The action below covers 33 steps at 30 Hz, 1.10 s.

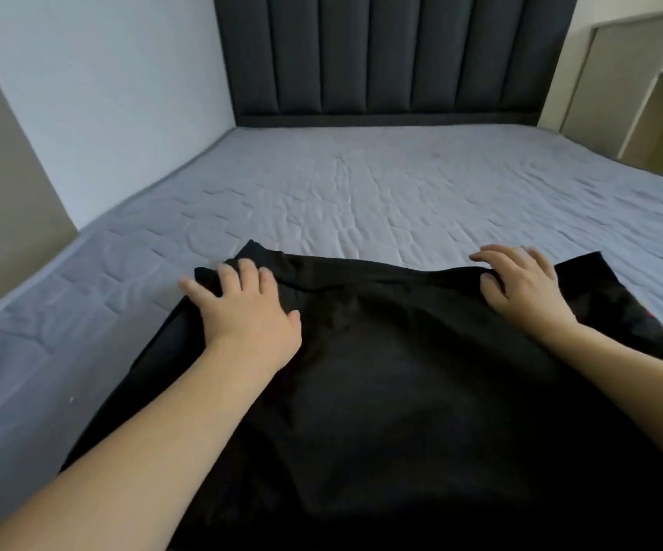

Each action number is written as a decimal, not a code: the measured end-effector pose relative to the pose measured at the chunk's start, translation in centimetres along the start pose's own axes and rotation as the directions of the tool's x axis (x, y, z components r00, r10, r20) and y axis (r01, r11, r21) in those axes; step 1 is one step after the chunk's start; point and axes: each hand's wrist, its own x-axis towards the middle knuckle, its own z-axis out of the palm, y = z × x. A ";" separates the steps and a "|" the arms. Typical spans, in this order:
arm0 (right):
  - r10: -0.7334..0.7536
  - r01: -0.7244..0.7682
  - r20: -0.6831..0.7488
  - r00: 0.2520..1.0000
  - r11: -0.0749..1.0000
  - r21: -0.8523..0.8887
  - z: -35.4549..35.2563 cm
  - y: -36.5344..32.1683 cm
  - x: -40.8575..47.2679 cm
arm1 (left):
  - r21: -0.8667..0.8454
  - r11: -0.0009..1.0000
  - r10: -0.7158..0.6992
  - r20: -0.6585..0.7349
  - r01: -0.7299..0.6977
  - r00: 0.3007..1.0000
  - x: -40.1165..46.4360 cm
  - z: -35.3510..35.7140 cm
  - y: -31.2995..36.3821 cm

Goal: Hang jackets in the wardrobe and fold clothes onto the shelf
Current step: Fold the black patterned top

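A black garment point(401, 391) lies on the near side of the bed point(361, 200). The left hand point(248, 312) and right hand point(524, 284) press flat on its far corners. It looks soft and light; hold those corners.

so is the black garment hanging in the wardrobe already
No, the black garment lies spread on the bed under the left hand and right hand.
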 end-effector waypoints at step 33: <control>0.060 -0.155 0.148 0.987 0.588 0.794 -23.4 -41.7 14.2 | -0.869 0.484 0.006 0.119 0.101 0.993 -4.7 -24.7 -31.7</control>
